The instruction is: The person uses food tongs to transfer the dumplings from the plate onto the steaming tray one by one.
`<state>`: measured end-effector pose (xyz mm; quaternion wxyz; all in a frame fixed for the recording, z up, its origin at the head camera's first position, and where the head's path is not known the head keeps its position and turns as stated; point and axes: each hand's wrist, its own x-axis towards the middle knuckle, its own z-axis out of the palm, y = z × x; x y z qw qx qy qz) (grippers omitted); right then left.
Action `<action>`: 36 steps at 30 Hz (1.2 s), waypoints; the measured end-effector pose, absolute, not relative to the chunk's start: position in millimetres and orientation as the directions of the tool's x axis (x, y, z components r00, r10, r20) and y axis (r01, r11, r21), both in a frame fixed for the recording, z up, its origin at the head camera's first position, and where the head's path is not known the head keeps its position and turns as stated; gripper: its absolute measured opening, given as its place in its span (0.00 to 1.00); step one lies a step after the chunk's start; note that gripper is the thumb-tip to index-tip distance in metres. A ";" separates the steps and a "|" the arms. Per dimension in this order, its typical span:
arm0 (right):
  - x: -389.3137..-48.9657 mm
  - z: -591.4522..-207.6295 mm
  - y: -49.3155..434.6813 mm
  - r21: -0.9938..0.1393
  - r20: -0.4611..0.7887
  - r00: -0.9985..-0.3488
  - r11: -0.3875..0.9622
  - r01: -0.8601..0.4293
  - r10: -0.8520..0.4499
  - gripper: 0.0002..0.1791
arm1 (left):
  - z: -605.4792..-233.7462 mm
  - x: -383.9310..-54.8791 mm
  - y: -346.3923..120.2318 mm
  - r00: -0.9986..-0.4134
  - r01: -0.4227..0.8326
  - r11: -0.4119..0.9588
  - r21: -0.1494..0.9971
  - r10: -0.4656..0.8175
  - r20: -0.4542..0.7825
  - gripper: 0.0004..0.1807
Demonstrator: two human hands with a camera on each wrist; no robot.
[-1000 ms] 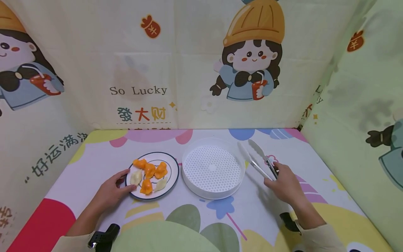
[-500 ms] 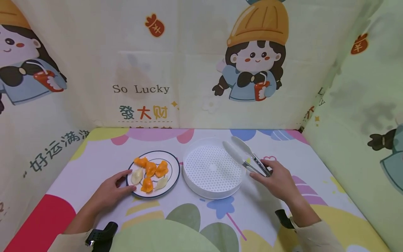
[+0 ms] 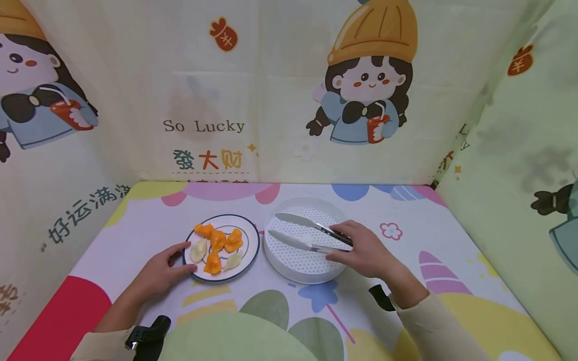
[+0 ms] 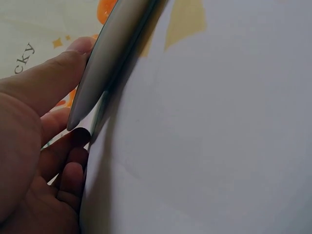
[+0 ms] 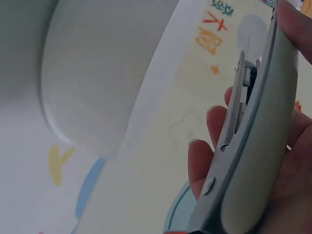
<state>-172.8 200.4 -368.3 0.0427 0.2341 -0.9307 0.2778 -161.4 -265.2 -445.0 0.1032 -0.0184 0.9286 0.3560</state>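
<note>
Right hand [image 3: 365, 248] is gripping metal tongs [image 3: 295, 219] over the white steamer tray [image 3: 307, 276], left hand [image 3: 159, 272] holds the plate [image 3: 251, 245] by its rim — dumplings [image 3: 218, 240] sit on it. Probably soft, slippery — I'd pinch each gently mid-body.

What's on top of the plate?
Four orange dumplings and two whitish dumplings lie on the plate. The bits of plate under them are covered, and the left hand hides a little of the plate.
</note>
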 end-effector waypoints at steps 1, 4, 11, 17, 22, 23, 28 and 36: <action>-173.8 -368.0 197.2 -0.494 0.213 -0.878 0.728 -0.475 -0.429 0.34 | -445.2 -161.4 -265.4 -0.978 -0.108 0.745 0.658 0.039 -0.205 0.48; -176.7 -367.7 187.9 -0.477 0.215 -0.855 0.713 -0.514 -0.472 0.33 | -445.3 -161.4 -265.5 -0.978 -0.110 0.743 0.660 0.038 -0.206 0.49; -181.8 -364.4 162.1 -0.447 0.145 -0.831 0.714 -0.539 -0.536 0.32 | -444.7 -160.0 -266.0 -0.975 -0.120 0.739 0.663 0.038 -0.219 0.49; -186.4 -359.2 137.9 -0.361 0.102 -0.794 0.722 -0.591 -0.599 0.31 | -446.1 -161.7 -266.6 -0.976 -0.120 0.745 0.656 0.031 -0.213 0.49; -187.5 -358.9 119.8 -0.340 0.041 -0.793 0.738 -0.583 -0.607 0.30 | -444.2 -161.4 -265.8 -0.975 -0.124 0.742 0.658 0.031 -0.219 0.48; -187.4 -359.1 117.0 -0.335 0.032 -0.794 0.742 -0.581 -0.607 0.30 | -443.8 -161.4 -265.7 -0.975 -0.122 0.741 0.660 0.033 -0.218 0.48; -187.5 -359.0 104.3 -0.300 -0.030 -0.812 0.781 -0.548 -0.582 0.31 | -443.7 -161.7 -265.5 -0.974 -0.124 0.741 0.659 0.035 -0.222 0.48; -187.0 -358.3 93.4 -0.262 -0.076 -0.816 0.801 -0.539 -0.574 0.27 | -443.4 -162.3 -265.9 -0.974 -0.121 0.744 0.657 0.037 -0.222 0.48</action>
